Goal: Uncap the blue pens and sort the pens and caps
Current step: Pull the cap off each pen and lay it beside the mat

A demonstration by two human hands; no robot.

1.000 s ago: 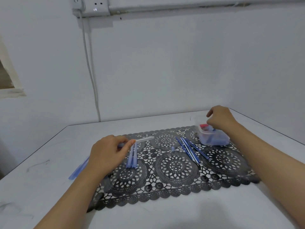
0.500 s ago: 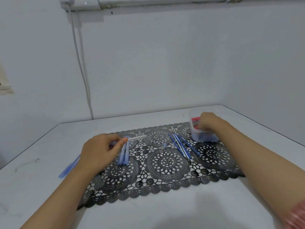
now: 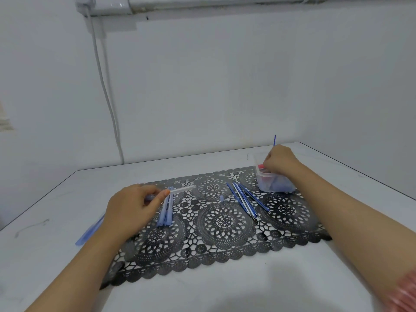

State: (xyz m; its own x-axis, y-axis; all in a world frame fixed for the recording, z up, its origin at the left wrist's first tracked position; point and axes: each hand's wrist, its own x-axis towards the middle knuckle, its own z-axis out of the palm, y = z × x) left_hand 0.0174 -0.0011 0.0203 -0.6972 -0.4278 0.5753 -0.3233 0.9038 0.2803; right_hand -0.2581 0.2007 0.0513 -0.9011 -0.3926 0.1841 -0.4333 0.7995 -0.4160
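From the head view, the person's two bare forearms reach out over a white worktop [image 3: 225,287] covered in the middle by a black lace-patterned mat [image 3: 225,224].

The left hand [image 3: 131,210] lies at the mat's left edge with its fingers [image 3: 165,194] curled, pinching one end of a clear tube [image 3: 183,189]. The tube points to the right, low above the mat. Just beside that hand, a bundle of pale blue pen pieces [image 3: 166,212] lies close together on the mat, running roughly front to back. A couple more pale blue lengths [image 3: 89,233] lie off the mat on the bare worktop, partly hidden behind the left wrist.

The right hand [image 3: 280,164] is over a see-through plastic tub [image 3: 275,186] at the mat's far right corner. It is closed in a fist round a thin blue stick [image 3: 274,139], whose top pokes straight up above the knuckles. The tub holds blue pieces, blurred together, and something red [image 3: 261,165] shows at its rim.

Between the hands, several thin blue pens [image 3: 244,200] lie side by side on the mat, slanting towards the tub. A small blue cap [image 3: 221,197] sits alone just left of them.

A red-and-white sleeve [image 3: 405,293] edges the right arm. A white cable [image 3: 108,97] runs down the wall behind.
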